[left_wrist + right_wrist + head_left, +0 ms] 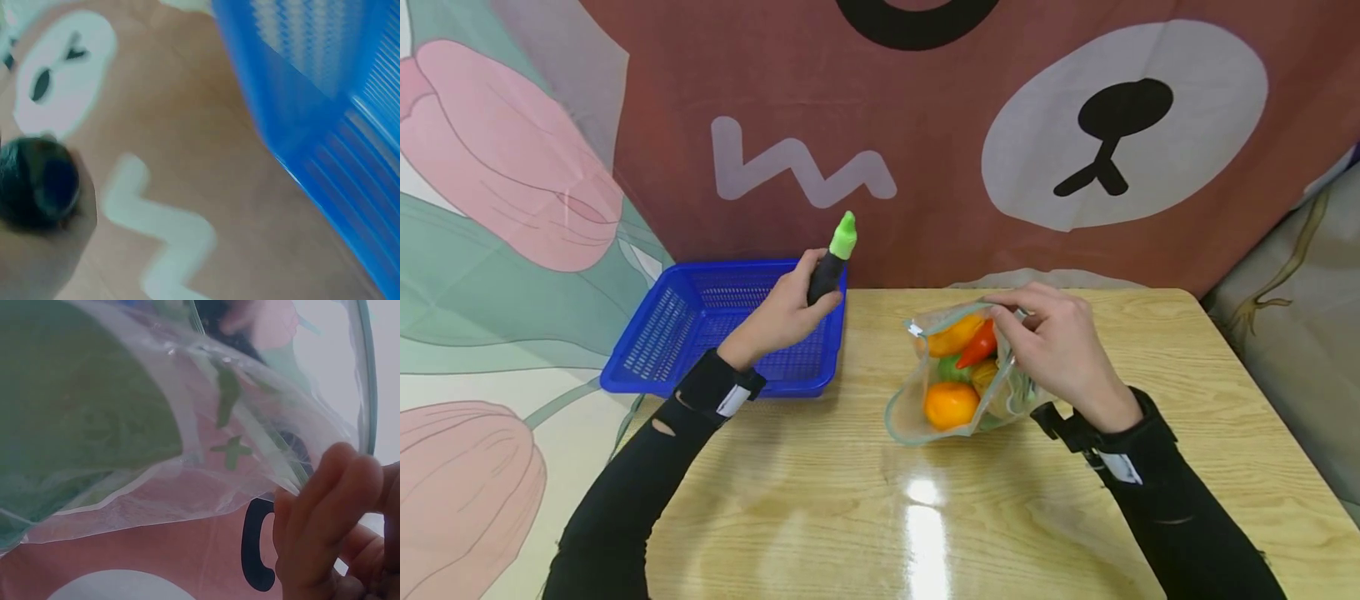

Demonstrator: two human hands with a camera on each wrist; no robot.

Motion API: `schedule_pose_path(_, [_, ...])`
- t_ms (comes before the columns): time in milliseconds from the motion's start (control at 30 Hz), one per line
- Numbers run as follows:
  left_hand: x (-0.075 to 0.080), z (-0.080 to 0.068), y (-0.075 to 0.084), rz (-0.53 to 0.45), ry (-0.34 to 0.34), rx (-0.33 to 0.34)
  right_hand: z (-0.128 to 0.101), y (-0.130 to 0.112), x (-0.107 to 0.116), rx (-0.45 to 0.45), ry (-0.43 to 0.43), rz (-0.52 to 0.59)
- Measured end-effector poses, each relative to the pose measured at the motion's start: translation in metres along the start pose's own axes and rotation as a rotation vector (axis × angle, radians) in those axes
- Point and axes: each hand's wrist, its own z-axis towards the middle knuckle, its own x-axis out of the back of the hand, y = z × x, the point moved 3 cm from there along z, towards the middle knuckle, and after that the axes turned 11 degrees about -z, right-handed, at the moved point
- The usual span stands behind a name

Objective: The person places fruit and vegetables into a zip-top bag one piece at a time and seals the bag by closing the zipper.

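My left hand [785, 310] grips a dark toy eggplant [829, 271] with a bright green stem end, tilted up above the right rim of a blue plastic basket [831, 367]. In the left wrist view the eggplant's rounded dark end [40, 181] shows in the fingers. On the right, my right hand [1060, 346] pinches the edge of a clear zip bag [910, 417] with pale green trim, whose mouth gapes toward me. Inside the bag lie an orange [951, 406], a red chili pepper [979, 344], a long yellow-orange piece [953, 336] and something green partly hidden.
Both the basket and the bag are on a light wood table [850, 500], the basket at the back left. A printed cloth [925, 167] with a bear face hangs right behind the table. Flower-patterned fabric [497, 317] covers the left side.
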Motion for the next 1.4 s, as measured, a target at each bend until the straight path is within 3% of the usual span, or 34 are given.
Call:
schedule_pose_path(167, [-0.022,-0.004,0.025,-0.033,0.046,-0.09,0.0,-0.001,0.0,-0.009,-0.007,0.007])
schedule_pose_path(333, [-0.039,-0.009,0.044,-0.164,0.02,-0.174,0.0,-0.002,0.001,-0.017,-0.009,0.006])
schedule_pose_path(533, [-0.064,-0.012,0.065,-0.302,-0.016,-0.407,0.0,-0.003,0.002,-0.02,-0.005,0.017])
schedule_pose_path(600, [-0.073,-0.013,0.07,-0.333,-0.05,-0.454,0.0,-0.004,0.002,-0.021,-0.002,0.017])
schedule_pose_path(800, [-0.091,-0.017,0.083,-0.247,-0.139,-0.553,0.0,-0.003,0.002,-0.024,-0.005,0.014])
schedule_pose_path(1000, [-0.1,-0.018,0.087,-0.209,-0.105,-0.697,-0.001,-0.001,0.001,-0.017,-0.011,0.007])
schedule_pose_path(1233, [-0.11,-0.015,0.09,-0.246,-0.133,-0.699,-0.001,-0.002,0.001,-0.012,-0.015,0.0])
schedule_pose_path(1400, [-0.116,-0.011,0.088,-0.147,-0.089,-0.746,-0.001,-0.003,0.003,-0.015,-0.016,0.01])
